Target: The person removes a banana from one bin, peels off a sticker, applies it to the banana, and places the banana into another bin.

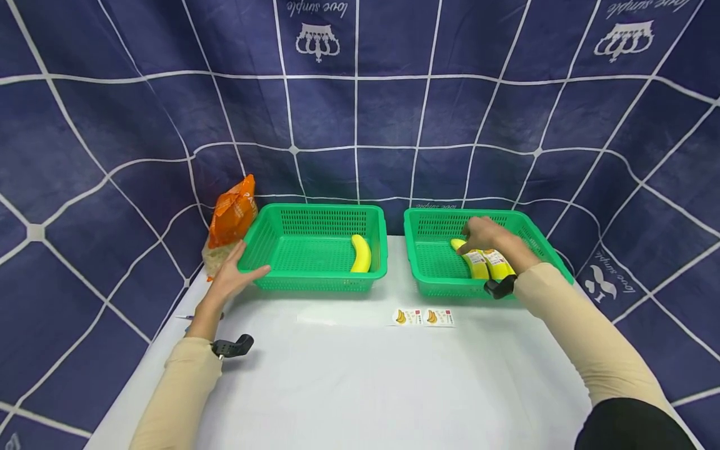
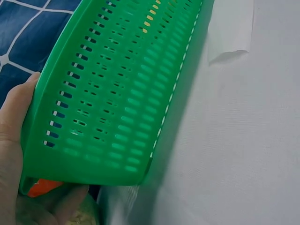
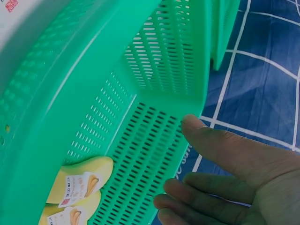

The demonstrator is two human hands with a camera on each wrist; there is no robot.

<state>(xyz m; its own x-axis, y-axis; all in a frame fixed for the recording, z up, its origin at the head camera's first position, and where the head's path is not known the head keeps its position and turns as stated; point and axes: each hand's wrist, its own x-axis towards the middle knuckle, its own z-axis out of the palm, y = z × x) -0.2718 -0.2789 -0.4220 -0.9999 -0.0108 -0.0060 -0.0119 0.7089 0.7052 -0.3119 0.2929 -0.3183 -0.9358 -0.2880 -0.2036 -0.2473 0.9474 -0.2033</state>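
My left hand [image 1: 227, 275] is at the left front corner of the left green basket [image 1: 315, 282]. Its thumb lies by the rim and its fingers are spread outside the left end; part of them is hidden by the basket in the left wrist view. One yellow banana [image 1: 362, 255] without a visible label lies inside. Over the right green basket [image 1: 416, 250] hovers my right hand [image 1: 485, 236], thumb and fingers apart around nothing. Below it, two labelled bananas lie side by side, a left one [image 1: 479, 270] and a right one [image 1: 500, 267].
Two banana stickers [image 1: 423, 317] on a backing strip lie on the white table [image 1: 360, 381] before the baskets. Left of the left basket stands an orange bag [image 1: 232, 215]. A thin pointed object [image 1: 184, 317] lies near my left wrist. Dark blue checked cloth [image 1: 388, 119] hangs behind.
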